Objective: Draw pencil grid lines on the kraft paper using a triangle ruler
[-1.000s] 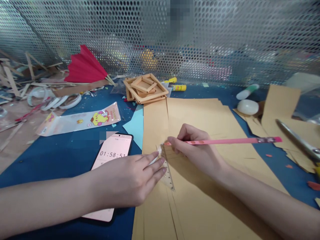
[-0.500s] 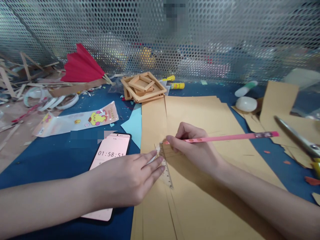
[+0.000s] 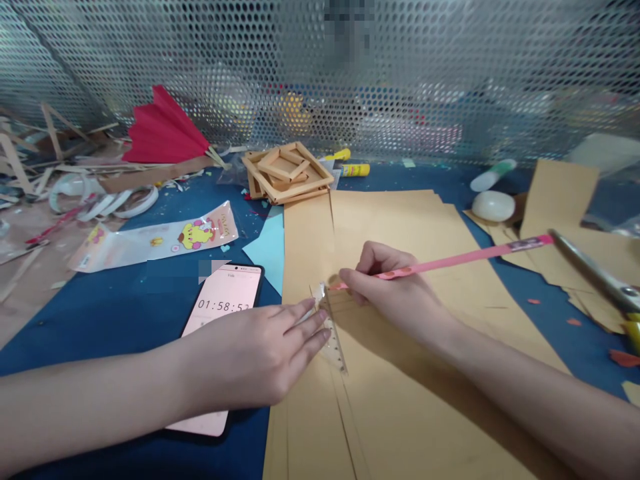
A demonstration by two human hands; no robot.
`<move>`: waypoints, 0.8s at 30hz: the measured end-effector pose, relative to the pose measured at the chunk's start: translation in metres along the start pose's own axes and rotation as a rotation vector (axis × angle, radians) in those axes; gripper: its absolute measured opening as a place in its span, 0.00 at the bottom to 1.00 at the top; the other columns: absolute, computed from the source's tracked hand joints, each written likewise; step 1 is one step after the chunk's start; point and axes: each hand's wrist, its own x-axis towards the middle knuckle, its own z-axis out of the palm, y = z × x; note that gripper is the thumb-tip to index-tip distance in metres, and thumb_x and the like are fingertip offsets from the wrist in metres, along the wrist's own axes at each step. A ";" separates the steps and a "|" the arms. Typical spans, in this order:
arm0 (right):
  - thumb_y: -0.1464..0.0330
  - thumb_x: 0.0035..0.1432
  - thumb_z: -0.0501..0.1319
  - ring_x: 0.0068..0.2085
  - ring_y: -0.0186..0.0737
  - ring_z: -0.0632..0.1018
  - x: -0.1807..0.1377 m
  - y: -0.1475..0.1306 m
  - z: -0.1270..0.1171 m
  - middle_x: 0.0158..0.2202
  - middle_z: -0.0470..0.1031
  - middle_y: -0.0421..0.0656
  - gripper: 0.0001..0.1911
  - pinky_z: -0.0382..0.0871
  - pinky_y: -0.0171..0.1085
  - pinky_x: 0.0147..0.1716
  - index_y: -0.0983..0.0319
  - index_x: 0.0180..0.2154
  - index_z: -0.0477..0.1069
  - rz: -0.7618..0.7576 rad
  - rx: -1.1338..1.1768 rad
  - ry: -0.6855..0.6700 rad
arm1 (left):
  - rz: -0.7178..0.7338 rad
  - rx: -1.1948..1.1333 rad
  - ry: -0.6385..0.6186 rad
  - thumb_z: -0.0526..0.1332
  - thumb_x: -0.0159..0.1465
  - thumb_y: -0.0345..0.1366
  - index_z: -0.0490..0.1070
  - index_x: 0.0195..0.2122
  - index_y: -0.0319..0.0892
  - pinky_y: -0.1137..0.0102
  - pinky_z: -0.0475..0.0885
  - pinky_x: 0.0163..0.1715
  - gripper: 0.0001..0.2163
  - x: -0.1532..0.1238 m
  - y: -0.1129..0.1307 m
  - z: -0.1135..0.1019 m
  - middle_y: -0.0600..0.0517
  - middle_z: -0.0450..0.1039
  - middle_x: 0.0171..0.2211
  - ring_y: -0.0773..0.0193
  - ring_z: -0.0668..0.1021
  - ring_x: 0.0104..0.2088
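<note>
My left hand (image 3: pixel 270 347) lies with its fingers stretched out, pressing a small clear plastic ruler (image 3: pixel 336 347) flat on brown card sheets (image 3: pixel 390 213). Those fingers cover part of the ruler, so its whole shape is hidden. In my right hand (image 3: pixel 390 273) a pink pencil (image 3: pixel 465 259) is pinched between thumb and fingers. Its tip is by the ruler's upper end, at the marked edge; whether it touches the card I cannot tell. Thin lines run across the card near the ruler. Under my left wrist is a phone (image 3: pixel 227 293) with a running timer.
Stacked card frames (image 3: pixel 295 190) and glue sticks (image 3: pixel 355 170) sit behind the sheets. Scissors (image 3: pixel 595 270) and card offcuts (image 3: pixel 560 200) lie right. A plastic sleeve (image 3: pixel 155 240), tape rolls (image 3: pixel 133 202) and a red paper fan (image 3: pixel 163 133) are left. A perforated metal panel (image 3: pixel 240 60) stands behind.
The pencil has tilted, its eraser end rising, and my right hand has shifted slightly right. My left hand and the ruler stay nearly in place.
</note>
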 end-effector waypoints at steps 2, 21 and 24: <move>0.72 0.49 0.61 0.21 0.29 0.66 0.000 0.001 0.000 0.16 0.65 0.34 0.14 0.58 0.30 0.20 0.61 0.19 0.57 -0.016 -0.007 0.000 | -0.002 0.001 0.001 0.49 0.67 0.26 0.66 0.55 0.30 0.64 0.70 0.50 0.17 0.000 0.000 0.000 0.40 0.68 0.53 0.51 0.71 0.54; 0.75 0.48 0.60 0.21 0.28 0.63 0.001 0.010 0.003 0.18 0.61 0.33 0.13 0.54 0.31 0.19 0.61 0.20 0.57 -0.160 0.015 -0.020 | 0.052 0.019 -0.031 0.47 0.66 0.24 0.66 0.54 0.27 0.62 0.73 0.46 0.18 0.002 0.006 -0.007 0.36 0.67 0.54 0.48 0.72 0.53; 0.74 0.48 0.60 0.21 0.28 0.63 0.001 0.009 0.003 0.18 0.61 0.33 0.13 0.53 0.31 0.19 0.61 0.20 0.57 -0.164 0.026 -0.018 | 0.065 -0.005 -0.035 0.45 0.66 0.24 0.65 0.55 0.26 0.61 0.73 0.46 0.18 0.001 0.012 -0.010 0.35 0.66 0.54 0.47 0.72 0.54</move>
